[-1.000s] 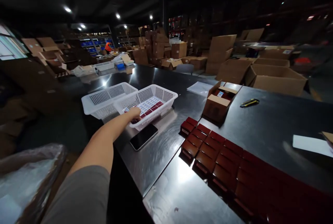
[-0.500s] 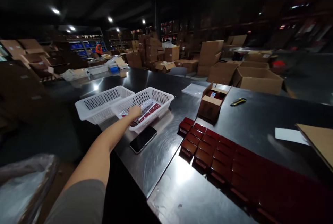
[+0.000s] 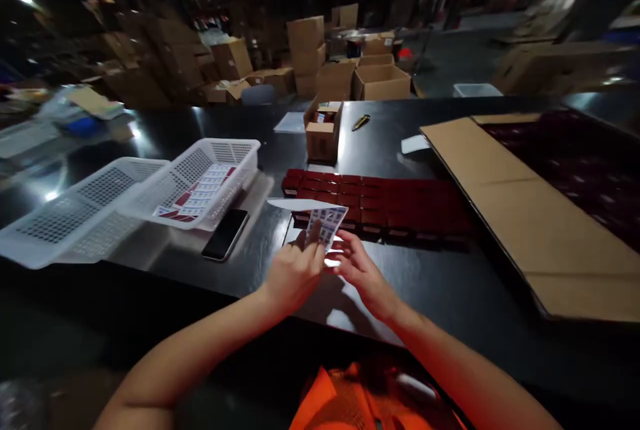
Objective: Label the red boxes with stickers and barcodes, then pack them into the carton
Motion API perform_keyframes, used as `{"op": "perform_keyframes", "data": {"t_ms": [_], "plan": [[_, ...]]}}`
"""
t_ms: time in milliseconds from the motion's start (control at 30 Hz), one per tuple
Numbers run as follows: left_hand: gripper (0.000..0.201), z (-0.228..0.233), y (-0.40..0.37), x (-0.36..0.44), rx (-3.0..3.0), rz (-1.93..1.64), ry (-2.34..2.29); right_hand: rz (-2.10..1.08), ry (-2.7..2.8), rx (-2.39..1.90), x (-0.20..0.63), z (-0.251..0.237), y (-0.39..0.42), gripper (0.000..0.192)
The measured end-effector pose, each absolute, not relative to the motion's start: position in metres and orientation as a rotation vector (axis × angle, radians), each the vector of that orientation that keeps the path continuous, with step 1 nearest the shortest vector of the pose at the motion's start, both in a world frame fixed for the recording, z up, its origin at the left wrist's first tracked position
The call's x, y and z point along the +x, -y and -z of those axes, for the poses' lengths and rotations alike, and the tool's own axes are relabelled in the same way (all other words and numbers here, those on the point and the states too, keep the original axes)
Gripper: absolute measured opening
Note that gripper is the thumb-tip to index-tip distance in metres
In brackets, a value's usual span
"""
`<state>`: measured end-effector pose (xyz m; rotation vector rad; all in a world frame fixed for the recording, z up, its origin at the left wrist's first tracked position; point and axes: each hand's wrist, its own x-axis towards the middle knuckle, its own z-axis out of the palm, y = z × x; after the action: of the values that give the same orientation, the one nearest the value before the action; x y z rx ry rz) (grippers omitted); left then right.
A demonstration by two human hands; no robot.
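Note:
A bent sheet of printed labels [image 3: 327, 222] is in my left hand [image 3: 296, 271], whose fingers are closed on its lower part. My right hand [image 3: 361, 269] is just to the right of the sheet, fingers curved and apart; whether a fingertip touches the edge I cannot tell. Behind the sheet, rows of dark red boxes [image 3: 370, 198] stand on the metal table [image 3: 273, 243]. More label sheets [image 3: 203, 191] lie in the nearer white plastic basket [image 3: 145, 207] on the left.
Another white basket [image 3: 95, 183] stands at the far left. A phone [image 3: 226, 235] lies beside the nearer basket. Further back are a small open carton [image 3: 323, 140], a yellow and black cutter [image 3: 361, 123] and a plastic sheet [image 3: 290, 123]. A large open carton [image 3: 530, 217] takes up the right side.
My left hand has come out of the basket with a label sheet and moved right, in front of the red boxes. My right hand has come into view. The camera has turned right.

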<state>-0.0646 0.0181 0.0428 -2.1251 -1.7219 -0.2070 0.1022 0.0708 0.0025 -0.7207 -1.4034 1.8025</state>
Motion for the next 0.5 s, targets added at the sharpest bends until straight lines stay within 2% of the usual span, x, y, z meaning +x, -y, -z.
{"op": "perform_keyframes", "data": {"t_ms": [100, 200, 233, 367, 500], "plan": [[0.02, -0.031, -0.013, -0.039, -2.203, 0.508, 1.647, -1.778, 1.214, -0.823, 0.084, -0.007, -0.07, 0.039], [0.044, -0.026, -0.022, -0.037, -2.372, 0.821, 1.667, -1.715, 1.087, -0.941, 0.095, 0.001, -0.07, 0.029], [0.05, -0.025, -0.026, -0.039, -2.443, 0.953, 1.687, -1.711, 1.037, -0.951, 0.101, 0.002, -0.071, 0.029], [0.044, -0.019, -0.04, -0.046, -2.421, 1.513, 1.95, -1.673, 0.874, -0.914, 0.125, -0.005, -0.077, 0.04], [0.071, -0.018, -0.053, -0.044, -2.223, 2.211, 2.364, -1.613, 0.916, -0.981, 0.145, -0.017, -0.081, 0.051]]}}
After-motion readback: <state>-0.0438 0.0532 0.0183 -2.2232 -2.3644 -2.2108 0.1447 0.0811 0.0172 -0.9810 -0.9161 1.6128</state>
